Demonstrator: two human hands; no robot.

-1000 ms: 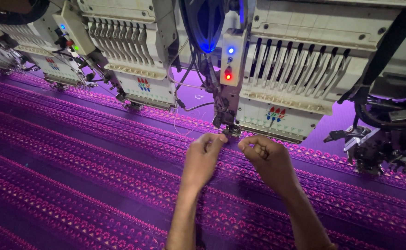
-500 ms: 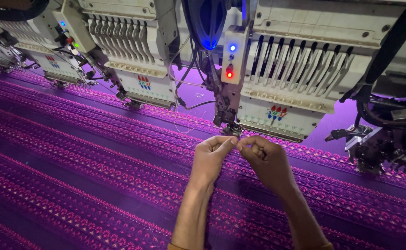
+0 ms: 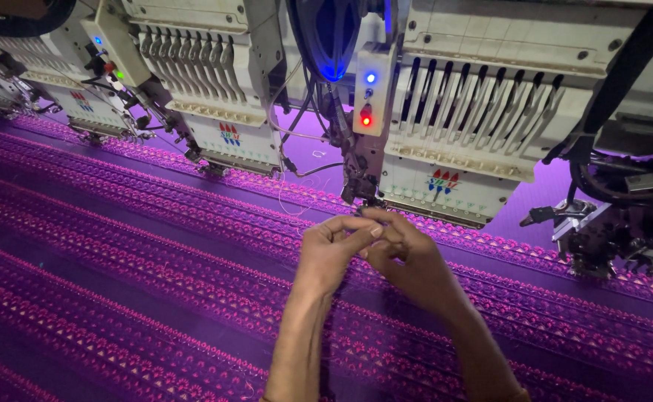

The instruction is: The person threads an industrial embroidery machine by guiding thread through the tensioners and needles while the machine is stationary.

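My left hand and my right hand meet fingertip to fingertip just below the needle area of a cream embroidery machine head. Both pinch a thin pale thread that loops off to the left above the cloth. Beneath the hands stretches purple fabric stitched with rows of pink patterned bands. The thread between the fingers is too fine to follow.
A second embroidery head stands to the left and others recede at far left. A blue lamp and a red lamp glow on the control strip. Black cables and a metal mechanism sit at right.
The two hands have drawn together from a small gap to touching fingertips, and have lifted slightly toward the needle area. The pale thread loop now shows left of them.
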